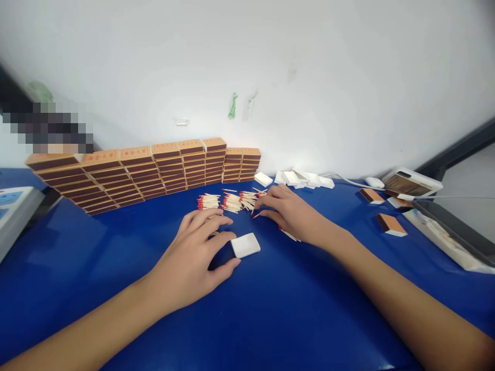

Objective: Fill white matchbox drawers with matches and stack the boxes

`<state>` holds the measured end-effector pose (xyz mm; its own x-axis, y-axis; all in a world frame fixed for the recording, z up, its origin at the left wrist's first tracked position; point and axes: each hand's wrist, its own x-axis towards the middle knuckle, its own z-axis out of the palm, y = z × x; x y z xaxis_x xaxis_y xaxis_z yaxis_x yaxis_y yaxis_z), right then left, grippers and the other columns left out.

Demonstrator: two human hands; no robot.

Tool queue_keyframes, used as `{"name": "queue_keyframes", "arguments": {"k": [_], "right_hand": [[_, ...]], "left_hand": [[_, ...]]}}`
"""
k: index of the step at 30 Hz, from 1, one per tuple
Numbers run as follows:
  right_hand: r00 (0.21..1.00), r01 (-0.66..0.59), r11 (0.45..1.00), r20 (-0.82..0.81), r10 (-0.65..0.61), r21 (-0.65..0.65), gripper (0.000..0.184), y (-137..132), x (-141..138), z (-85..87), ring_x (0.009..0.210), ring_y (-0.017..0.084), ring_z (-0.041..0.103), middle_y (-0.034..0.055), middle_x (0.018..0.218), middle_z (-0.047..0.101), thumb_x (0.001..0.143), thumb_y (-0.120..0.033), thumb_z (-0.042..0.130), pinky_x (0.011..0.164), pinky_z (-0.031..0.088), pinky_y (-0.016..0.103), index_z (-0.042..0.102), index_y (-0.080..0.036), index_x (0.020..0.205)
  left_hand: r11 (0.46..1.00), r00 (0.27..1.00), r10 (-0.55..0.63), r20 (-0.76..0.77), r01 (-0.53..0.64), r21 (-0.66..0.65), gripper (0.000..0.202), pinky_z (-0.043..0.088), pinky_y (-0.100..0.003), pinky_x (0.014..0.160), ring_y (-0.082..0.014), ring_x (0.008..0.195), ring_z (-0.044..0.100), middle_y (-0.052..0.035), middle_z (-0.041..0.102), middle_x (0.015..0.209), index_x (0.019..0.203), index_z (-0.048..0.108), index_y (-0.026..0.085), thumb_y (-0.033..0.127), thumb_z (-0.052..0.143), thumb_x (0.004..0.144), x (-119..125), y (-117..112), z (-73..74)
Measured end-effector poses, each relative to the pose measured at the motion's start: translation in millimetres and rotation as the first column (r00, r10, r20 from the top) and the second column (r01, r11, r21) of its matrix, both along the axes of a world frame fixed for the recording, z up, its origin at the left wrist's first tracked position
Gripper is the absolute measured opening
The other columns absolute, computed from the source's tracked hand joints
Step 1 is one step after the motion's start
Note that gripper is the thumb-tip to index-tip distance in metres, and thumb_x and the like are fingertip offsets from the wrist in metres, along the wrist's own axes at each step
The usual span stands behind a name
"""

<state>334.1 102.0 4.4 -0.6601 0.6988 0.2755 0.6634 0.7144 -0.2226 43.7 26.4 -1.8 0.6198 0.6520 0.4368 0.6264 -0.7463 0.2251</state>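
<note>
A small white matchbox tray [246, 246] lies on the blue table, tilted slightly. Around its left end curves my left hand [201, 250], thumb and fingers apart; whether a fingertip touches the tray is hard to tell. Wooden matches with red heads lie beyond it in small heaps, one heap [209, 201] behind my left fingers and another [232, 202] in the middle. At the right-hand heap [249, 199], my right hand [284, 208] has its thumb and fingers curled in a pinch on a match [255, 215]. More loose matches [289, 235] lie under my right wrist.
Stacked matchboxes [150, 172] form a long low wall at the back left. White trays [303, 178] are piled near the white wall. At right lie separate matchboxes [391, 224], a cable [348, 180], a phone-like device [413, 181] and a plastic packet [444, 239].
</note>
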Motion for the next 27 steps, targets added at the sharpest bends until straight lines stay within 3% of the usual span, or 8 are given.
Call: {"name": "queue_keyframes", "arguments": {"k": [8, 17, 22, 27], "right_hand": [[1.0, -0.008, 1.0, 0.009, 0.008, 0.002, 0.021, 1.4, -1.3, 0.6, 0.104, 0.029, 0.054, 0.0111, 0.105, 0.06, 0.108, -0.023, 0.052, 0.092, 0.048, 0.043, 0.07, -0.022, 0.117], [0.999, 0.036, 0.999, 0.026, -0.035, -0.038, 0.017, -2.8, -3.4, 2.6, 0.099, 0.028, 0.053, 0.0119, 0.104, 0.063, 0.108, -0.022, 0.052, 0.088, 0.047, 0.042, 0.064, -0.02, 0.096], [0.999, 0.04, 0.998, 0.019, -0.039, -0.038, 0.016, -16.5, -13.8, 12.5, 0.099, 0.028, 0.054, 0.012, 0.102, 0.064, 0.108, -0.023, 0.052, 0.087, 0.048, 0.042, 0.063, -0.02, 0.097], [1.0, 0.002, 1.0, 0.02, -0.002, 0.001, 0.016, -42.8, -29.0, 24.7, 0.098, 0.027, 0.056, 0.0104, 0.101, 0.066, 0.109, -0.022, 0.052, 0.086, 0.049, 0.04, 0.062, -0.02, 0.097]], "left_hand": [[1.0, 1.0, 0.006, 0.006, -0.006, -0.002, 0.022, 0.04, -0.057, 0.116, -0.033, 0.138, 0.054, -0.0108, 0.069, 0.136, 0.116, 0.073, 0.021, 0.035, 0.069, 0.1, 1.4, 0.1, -0.7], [1.0, 1.0, 0.016, 0.01, -0.016, 0.003, 0.023, 0.041, -0.058, 0.115, -0.0348, 0.138, 0.055, -0.0115, 0.07, 0.136, 0.117, 0.074, 0.021, 0.035, 0.069, 0.099, 1.8, 1.2, -1.0], [0.999, 0.999, 0.043, 0.01, -0.043, 0.003, 0.03, 0.041, -0.059, 0.114, -0.0366, 0.138, 0.055, -0.0132, 0.069, 0.136, 0.12, 0.074, 0.019, 0.038, 0.072, 0.097, 2.1, 0.4, 0.4], [0.999, 0.999, 0.048, 0.016, -0.048, -0.005, 0.021, 0.041, -0.058, 0.113, -0.035, 0.136, 0.056, -0.0107, 0.07, 0.133, 0.109, 0.075, 0.021, 0.037, 0.073, 0.096, 2.2, 0.2, 1.6]]}}
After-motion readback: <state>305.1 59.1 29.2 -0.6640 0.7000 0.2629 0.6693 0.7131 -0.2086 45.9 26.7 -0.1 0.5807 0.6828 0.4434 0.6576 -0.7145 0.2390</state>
